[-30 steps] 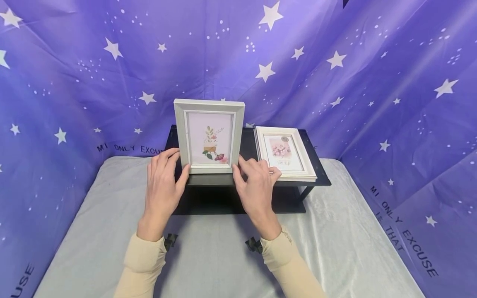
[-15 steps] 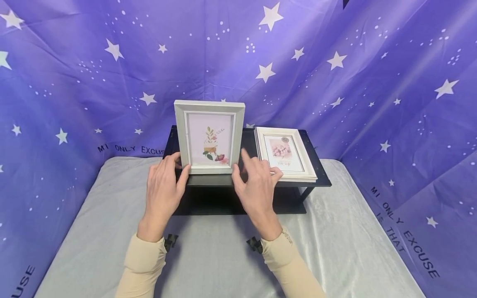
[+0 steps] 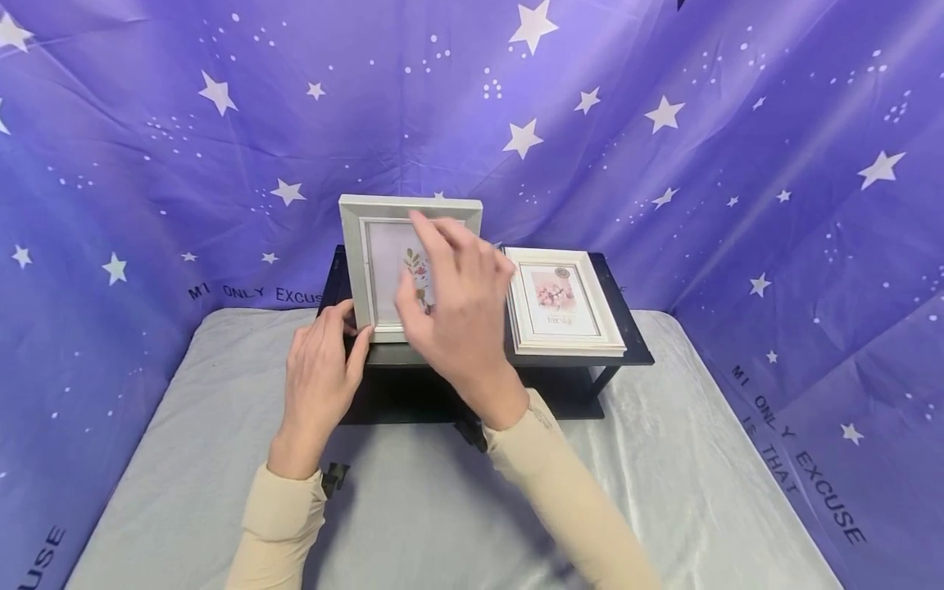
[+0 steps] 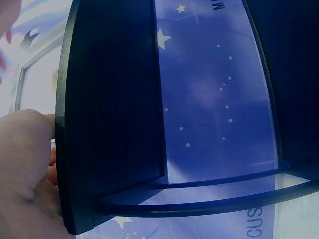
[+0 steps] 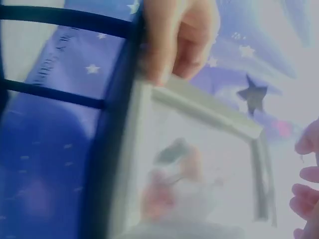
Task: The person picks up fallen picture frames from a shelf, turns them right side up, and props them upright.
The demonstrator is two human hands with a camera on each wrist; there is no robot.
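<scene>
A pale grey-green picture frame (image 3: 354,254) with a plant-and-flower print stands upright on the black two-tier shelf (image 3: 637,348). My left hand (image 3: 317,377) pinches its lower left corner, thumb at the front. In the right wrist view, that same left hand (image 5: 172,40) shows at the corner of the frame (image 5: 214,112). My right hand (image 3: 465,311) is raised in front of the frame's right half, fingers relaxed and holding nothing, and hides much of the print. The left wrist view shows the left hand (image 4: 25,159) beside the shelf's edge (image 4: 62,109).
To the right on the shelf lies a stack of white picture frames (image 3: 612,340), the top one with a pink blossom print. Pale grey cloth (image 3: 686,492) covers the table. A purple star-patterned curtain (image 3: 619,180) surrounds the back and sides.
My right hand has let go of the frame's lower right corner and moved up and left across its front. The left hand stays at the lower left corner.
</scene>
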